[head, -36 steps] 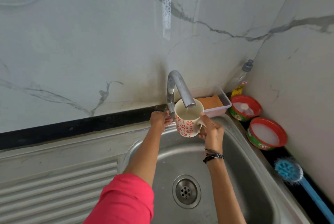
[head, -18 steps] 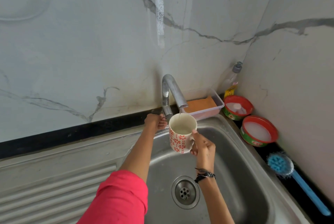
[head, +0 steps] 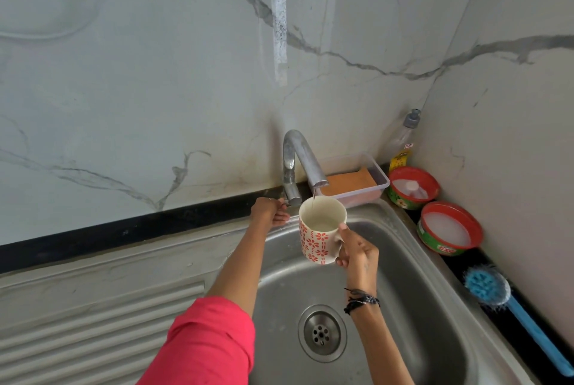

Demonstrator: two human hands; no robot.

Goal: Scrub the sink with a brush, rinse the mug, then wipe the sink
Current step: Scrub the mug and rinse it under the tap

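Note:
A white mug (head: 316, 235) with red flower print is upright over the steel sink (head: 413, 307), a little below the tap spout (head: 302, 158). My right hand (head: 357, 252) grips its handle. A thin stream of water falls from the spout into the mug, which holds some water. My left hand (head: 269, 211) is closed around the tap lever at the tap's base. A blue brush (head: 487, 286) lies on the black ledge to the right of the sink.
A clear tray with an orange sponge (head: 352, 181) sits behind the sink. Two red-rimmed tubs (head: 450, 227) and a soap bottle (head: 403, 139) stand in the right corner. The ribbed drainboard (head: 93, 322) lies to the left. The drain (head: 321, 333) is in the basin floor.
The mug has come down and away from the spout, which was partly inside it a second ago. The water stream has thinned. My left hand stays on the tap lever.

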